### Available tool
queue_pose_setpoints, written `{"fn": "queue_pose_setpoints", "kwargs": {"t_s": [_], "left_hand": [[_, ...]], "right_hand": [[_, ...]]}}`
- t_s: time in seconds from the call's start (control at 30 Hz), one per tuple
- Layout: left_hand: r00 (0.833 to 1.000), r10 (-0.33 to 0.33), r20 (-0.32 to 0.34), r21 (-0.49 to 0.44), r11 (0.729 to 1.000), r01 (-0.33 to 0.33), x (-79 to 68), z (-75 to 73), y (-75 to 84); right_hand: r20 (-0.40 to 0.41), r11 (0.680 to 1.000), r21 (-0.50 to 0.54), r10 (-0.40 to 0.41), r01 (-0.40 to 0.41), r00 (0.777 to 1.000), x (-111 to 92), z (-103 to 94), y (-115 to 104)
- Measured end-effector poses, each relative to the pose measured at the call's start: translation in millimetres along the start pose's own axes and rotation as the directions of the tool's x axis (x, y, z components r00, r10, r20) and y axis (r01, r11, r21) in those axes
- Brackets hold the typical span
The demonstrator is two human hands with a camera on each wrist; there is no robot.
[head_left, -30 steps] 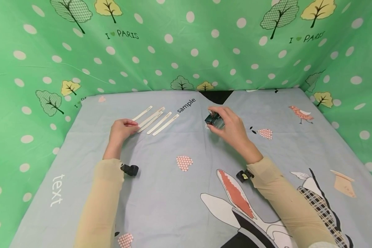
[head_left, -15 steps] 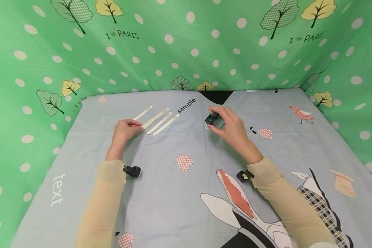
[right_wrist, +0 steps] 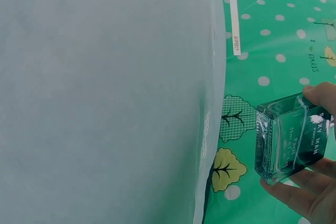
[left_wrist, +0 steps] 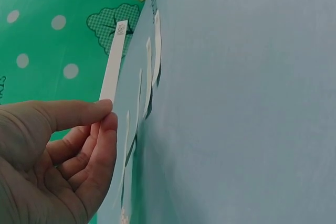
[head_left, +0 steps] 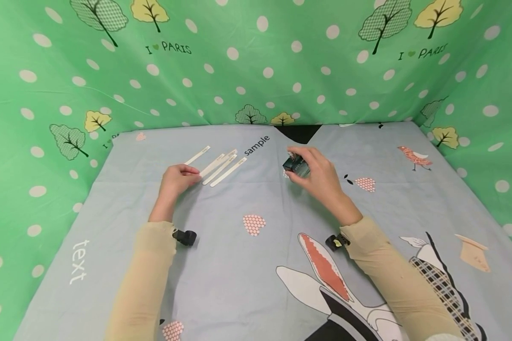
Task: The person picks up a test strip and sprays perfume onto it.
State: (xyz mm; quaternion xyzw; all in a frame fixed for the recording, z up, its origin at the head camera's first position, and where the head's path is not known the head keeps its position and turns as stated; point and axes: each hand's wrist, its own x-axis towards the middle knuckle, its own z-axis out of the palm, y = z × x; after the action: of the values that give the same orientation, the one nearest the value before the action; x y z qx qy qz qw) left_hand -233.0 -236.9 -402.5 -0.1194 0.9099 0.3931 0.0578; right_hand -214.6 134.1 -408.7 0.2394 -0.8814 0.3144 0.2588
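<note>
My left hand [head_left: 177, 181] pinches a white paper test strip [left_wrist: 111, 72] between thumb and index finger. In the left wrist view the strip stands up from the fingertips, with small dark print at its far end. Several similar strips [head_left: 229, 172] lie in a slanted row on the cloth beside that hand. My right hand [head_left: 320, 175] grips a dark green glass perfume bottle [right_wrist: 294, 137], tilted above the cloth, with its lettering visible in the right wrist view. Part of the bottle is covered by the fingers.
A grey-blue printed cloth [head_left: 222, 265] covers the table. Behind it and at both sides hangs a green dotted curtain [head_left: 247, 57]. Each wrist wears a small black camera [head_left: 185, 237].
My left hand has moved slightly to the right with its strip, which passes over the strips on the cloth. The right hand and the perfume bottle stay almost still.
</note>
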Motion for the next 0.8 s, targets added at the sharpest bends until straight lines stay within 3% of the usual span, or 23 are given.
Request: {"fn": "queue_pose_setpoints", "kwargs": {"t_s": [0.8], "left_hand": [[0.994, 0.101, 0.036, 0.017, 0.995, -0.102, -5.8, 6.9, 9.7]], "right_hand": [[-0.004, 1.0, -0.006, 0.003, -0.003, 1.0, 0.1, 0.3, -0.1]]}}
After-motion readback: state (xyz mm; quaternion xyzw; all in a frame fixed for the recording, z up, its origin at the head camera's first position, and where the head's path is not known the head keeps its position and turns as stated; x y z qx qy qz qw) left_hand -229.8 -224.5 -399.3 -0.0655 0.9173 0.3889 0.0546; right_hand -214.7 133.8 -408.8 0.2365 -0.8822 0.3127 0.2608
